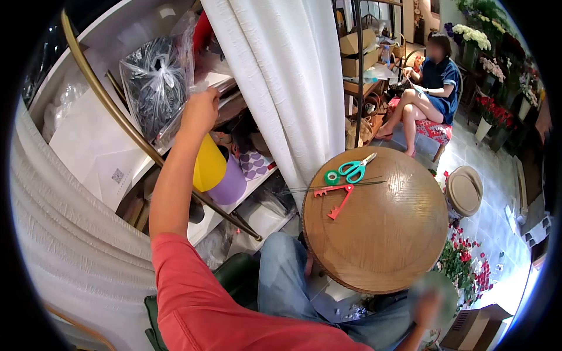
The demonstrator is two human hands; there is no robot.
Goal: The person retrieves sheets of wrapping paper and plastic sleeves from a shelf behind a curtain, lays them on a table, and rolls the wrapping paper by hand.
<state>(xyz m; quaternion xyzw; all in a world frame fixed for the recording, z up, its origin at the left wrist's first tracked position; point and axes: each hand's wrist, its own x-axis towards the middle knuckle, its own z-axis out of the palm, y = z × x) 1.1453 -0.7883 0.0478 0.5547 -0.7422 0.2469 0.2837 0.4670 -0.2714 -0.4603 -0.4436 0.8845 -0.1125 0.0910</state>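
Note:
My left hand [202, 109] reaches into the shelf with its fingers curled, at the edge of a stack of flat sheets [225, 96] and clear wrapping. What the fingers hold is hidden. Right beside it is a clear plastic bag [157, 79] of dark material, tied at the top. Below my forearm stand a yellow wrapper [209, 164] and a purple cylinder [229, 182]. My right hand [430, 307] is low at the right, by my knee and near the round table [386, 245]; it is smeared, so its fingers do not show clearly.
On the table lie teal-handled scissors [354, 169], green tape [332, 177], a red plastic tool [341, 199] and thin stems [369, 182]. A white curtain [287, 76] hangs beside the shelf, crossed by a brass rail [114, 105]. A person [436, 82] sits beyond; red roses [468, 263] stand right.

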